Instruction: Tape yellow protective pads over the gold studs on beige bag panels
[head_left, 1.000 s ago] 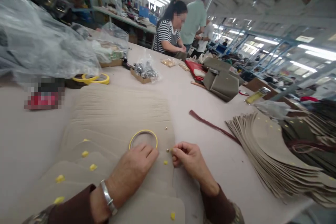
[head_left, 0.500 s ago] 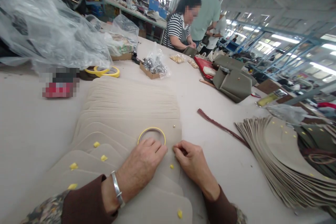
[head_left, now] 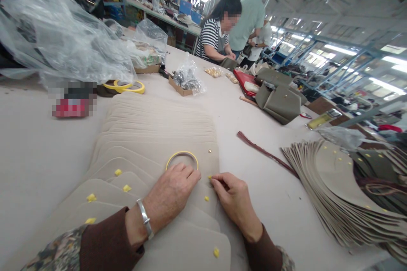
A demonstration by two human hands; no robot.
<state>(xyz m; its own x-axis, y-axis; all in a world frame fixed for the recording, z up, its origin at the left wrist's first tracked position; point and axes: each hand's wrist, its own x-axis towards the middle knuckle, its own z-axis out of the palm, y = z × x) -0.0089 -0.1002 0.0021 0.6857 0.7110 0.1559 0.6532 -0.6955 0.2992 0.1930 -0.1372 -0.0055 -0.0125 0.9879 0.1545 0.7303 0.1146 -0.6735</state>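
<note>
A fanned stack of beige leather panels (head_left: pixel 152 135) lies on the table in front of me, several marked with small yellow tabs. My left hand (head_left: pixel 173 192) rests flat on a panel, fingers touching a yellow tape ring (head_left: pixel 182 159). My right hand (head_left: pixel 233 197) is closed in a pinch at the panel's right edge, fingertips on a small yellow bit (head_left: pixel 210 177) that I cannot make out well. A small metal stud (head_left: pixel 209 150) sits on the panel just above.
A second fan of beige panels (head_left: pixel 330 178) lies at right, with a maroon strip (head_left: pixel 263 152) beside it. Plastic bags (head_left: pixel 60 38), yellow tape rolls (head_left: pixel 130 87), a box of hardware (head_left: pixel 184 84) and grey bags (head_left: pixel 280 101) stand further back. A person in a striped shirt (head_left: pixel 213 38) works at the table's far end.
The view shifted slightly. My hands stayed on the panel; the right hand's pinch crept a little closer to the left fingers at the panel's edge.
</note>
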